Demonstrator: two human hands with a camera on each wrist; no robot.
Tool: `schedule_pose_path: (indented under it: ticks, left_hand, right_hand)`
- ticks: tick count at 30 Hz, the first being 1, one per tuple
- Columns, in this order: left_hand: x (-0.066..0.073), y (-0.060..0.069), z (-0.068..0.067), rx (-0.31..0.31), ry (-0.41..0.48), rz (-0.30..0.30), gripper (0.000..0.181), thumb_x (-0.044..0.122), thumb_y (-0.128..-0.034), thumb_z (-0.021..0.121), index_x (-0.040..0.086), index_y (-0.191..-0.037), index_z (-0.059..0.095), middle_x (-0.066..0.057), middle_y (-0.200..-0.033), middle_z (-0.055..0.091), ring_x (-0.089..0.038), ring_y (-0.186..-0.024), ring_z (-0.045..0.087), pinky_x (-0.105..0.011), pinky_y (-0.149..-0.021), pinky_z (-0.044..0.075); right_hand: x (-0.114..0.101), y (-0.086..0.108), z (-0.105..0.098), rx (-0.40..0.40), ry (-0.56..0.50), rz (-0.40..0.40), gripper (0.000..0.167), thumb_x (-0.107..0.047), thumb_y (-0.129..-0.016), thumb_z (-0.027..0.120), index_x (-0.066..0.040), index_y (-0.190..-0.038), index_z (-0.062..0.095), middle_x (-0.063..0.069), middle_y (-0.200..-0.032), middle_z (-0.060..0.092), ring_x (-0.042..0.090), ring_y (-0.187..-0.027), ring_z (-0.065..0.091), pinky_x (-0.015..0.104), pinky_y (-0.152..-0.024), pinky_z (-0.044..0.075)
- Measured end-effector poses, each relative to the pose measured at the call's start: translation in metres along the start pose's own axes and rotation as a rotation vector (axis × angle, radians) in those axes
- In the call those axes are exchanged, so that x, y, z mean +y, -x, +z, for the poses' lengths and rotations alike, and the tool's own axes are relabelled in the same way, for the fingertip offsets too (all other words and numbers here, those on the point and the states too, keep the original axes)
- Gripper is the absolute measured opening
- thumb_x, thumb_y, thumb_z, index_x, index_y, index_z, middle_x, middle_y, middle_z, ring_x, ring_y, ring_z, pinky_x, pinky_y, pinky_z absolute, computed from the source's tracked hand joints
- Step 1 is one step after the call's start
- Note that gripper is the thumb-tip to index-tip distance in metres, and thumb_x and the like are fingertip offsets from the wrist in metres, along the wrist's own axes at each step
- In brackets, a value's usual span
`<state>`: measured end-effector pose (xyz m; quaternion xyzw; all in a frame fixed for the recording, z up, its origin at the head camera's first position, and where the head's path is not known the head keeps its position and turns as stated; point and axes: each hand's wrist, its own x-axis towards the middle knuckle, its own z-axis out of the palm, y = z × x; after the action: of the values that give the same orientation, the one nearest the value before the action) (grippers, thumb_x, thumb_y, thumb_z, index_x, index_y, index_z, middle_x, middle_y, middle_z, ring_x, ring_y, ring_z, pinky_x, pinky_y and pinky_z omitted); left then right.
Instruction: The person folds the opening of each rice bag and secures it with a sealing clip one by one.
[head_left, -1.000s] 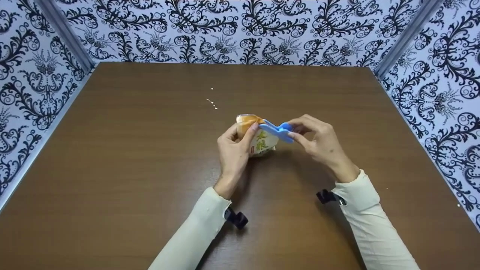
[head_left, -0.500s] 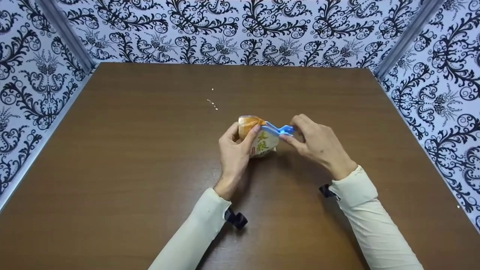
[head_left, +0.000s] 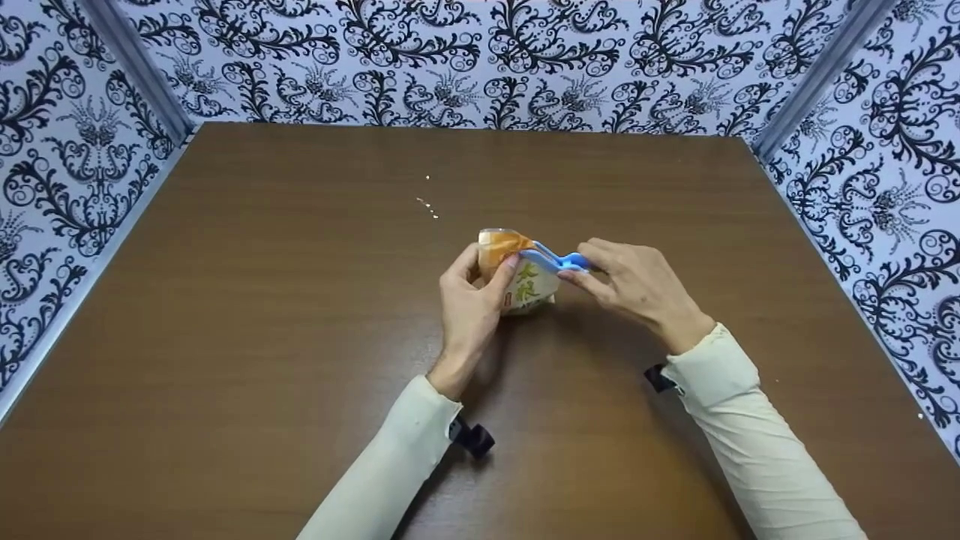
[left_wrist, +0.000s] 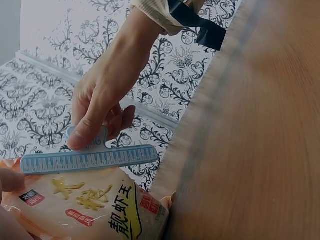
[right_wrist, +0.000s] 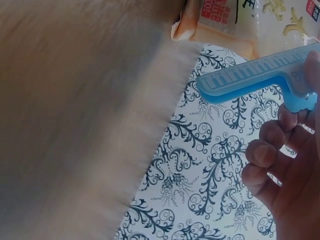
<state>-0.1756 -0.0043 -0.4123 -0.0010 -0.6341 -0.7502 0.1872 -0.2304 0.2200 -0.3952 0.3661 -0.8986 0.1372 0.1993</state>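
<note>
A plastic food bag [head_left: 525, 289] with orange edges and printed characters stands tilted over the table. My left hand [head_left: 471, 300] grips its upper part, thumb on the near face. With thumb and fingers, my right hand [head_left: 637, 285] pinches the handle of a blue bag clip [head_left: 546, 261]. Along the bag's folded edge lies the clip's long bar with piano-key print [left_wrist: 90, 160] in the left wrist view. The right wrist view shows the clip [right_wrist: 250, 75] beside the bag [right_wrist: 235, 40]; whether its bars enclose the edge cannot be told there.
Small white crumbs [head_left: 427, 206] lie on the brown table [head_left: 262, 300] beyond the hands. Patterned panels [head_left: 405, 64] bound the table at the back and both sides. Dark wrist cameras [head_left: 472, 439] are strapped at both cuffs.
My right hand has shifted its grip on the clip, and the clip's handles have come closer together. The left hand and bag have moved only slightly to the right.
</note>
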Motion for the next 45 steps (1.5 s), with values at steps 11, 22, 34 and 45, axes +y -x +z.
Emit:
schedule_pose_path:
  ticks: [11,22,34,45]
  left_hand:
    - [0.0005,0.0013,-0.0005,0.005,-0.042,-0.013,0.017,0.002,-0.0926,0.073,-0.003,-0.109,0.07,-0.018,-0.1,0.074,-0.013,-0.08,0.067,-0.023,-0.057,0.053]
    - [0.0016,0.0011,0.001,0.003,-0.057,-0.022,0.017,0.004,-0.0934,0.073,-0.001,-0.109,0.072,-0.017,-0.102,0.075,-0.014,-0.081,0.068,-0.026,-0.058,0.056]
    - [0.0007,0.0014,0.0012,0.002,-0.084,-0.018,0.015,0.005,-0.0947,0.073,-0.001,-0.109,0.073,-0.017,-0.104,0.075,-0.019,-0.093,0.072,-0.032,-0.079,0.062]
    - [0.0002,-0.0003,0.0009,0.005,-0.081,0.001,0.017,0.006,-0.0947,0.074,-0.002,-0.11,0.074,-0.019,-0.104,0.076,-0.02,-0.091,0.073,-0.032,-0.08,0.062]
  right_hand:
    - [-0.0008,-0.0005,0.0006,0.012,-0.015,-0.012,0.029,-0.038,-0.097,0.073,-0.014,-0.087,0.059,0.003,-0.072,0.058,0.015,-0.06,0.044,0.028,-0.057,0.036]
    - [-0.0029,-0.0035,-0.0008,0.016,-0.059,-0.017,0.025,-0.034,-0.098,0.072,-0.013,-0.088,0.062,-0.001,-0.072,0.055,0.017,-0.063,0.048,0.032,-0.059,0.04]
    - [-0.0023,-0.0036,0.0001,0.019,-0.101,-0.04,0.021,-0.03,-0.098,0.073,-0.012,-0.091,0.063,0.0,-0.075,0.057,0.019,-0.065,0.05,0.033,-0.06,0.042]
    - [-0.0034,-0.0084,-0.0003,0.028,-0.153,-0.044,0.021,-0.027,-0.098,0.072,-0.012,-0.088,0.06,0.001,-0.075,0.053,0.017,-0.066,0.049,0.031,-0.062,0.04]
